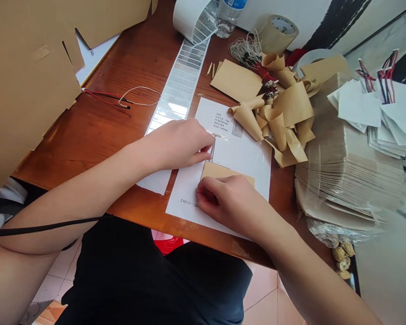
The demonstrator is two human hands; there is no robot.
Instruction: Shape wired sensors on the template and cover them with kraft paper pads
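My left hand [179, 144] rests on a white printed sheet [253, 158], its fingers pinched together on a thin clear strip [218, 134] that sticks out to the right. My right hand [232, 201] lies just below it, fingers curled down onto a small tan paper piece [223, 171] on the same sheet. A long strip of clear labels [181, 83] runs from a white roll [189, 18] down under my left hand.
A heap of curled tan backing papers [280, 122] lies right of the sheet, with a wire bundle [248, 54], a tape roll [279, 31] and a water bottle [228, 16] behind. A tall stack of bagged papers [348, 176] stands at right. Cardboard [27, 76] and loose wires [122, 97] at left.
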